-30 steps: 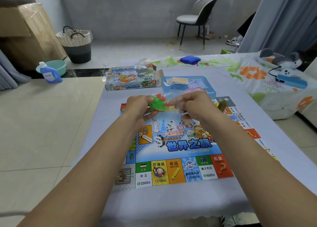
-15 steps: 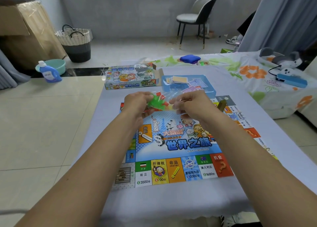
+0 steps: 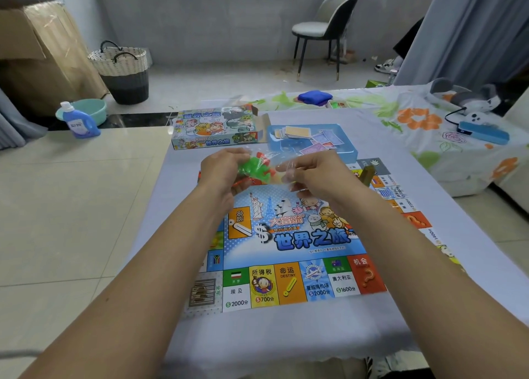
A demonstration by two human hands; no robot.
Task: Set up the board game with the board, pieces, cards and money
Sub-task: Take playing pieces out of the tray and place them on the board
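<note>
The colourful game board [image 3: 289, 252] lies flat on the lilac table. Above its far edge both hands hold a clear plastic bag of green and red game pieces [image 3: 259, 168]. My left hand [image 3: 221, 172] grips the bag's left side around the pieces. My right hand [image 3: 315, 175] pinches the bag's right end. Behind them the blue box tray [image 3: 347, 146] holds cards and paper money [image 3: 305, 136]. The printed box lid [image 3: 214, 131] lies left of the tray.
A small olive-brown piece [image 3: 367, 174] stands on the board's far right corner. A flowered cloth with a blue device [image 3: 483, 131] covers the surface to the right. On the floor at left are a detergent bottle [image 3: 78, 121], a basket [image 3: 123, 71] and cardboard boxes [image 3: 43, 52].
Both hands have stayed over the board's far edge, shifting only slightly while working the plastic bag between them. Nothing else has moved.
</note>
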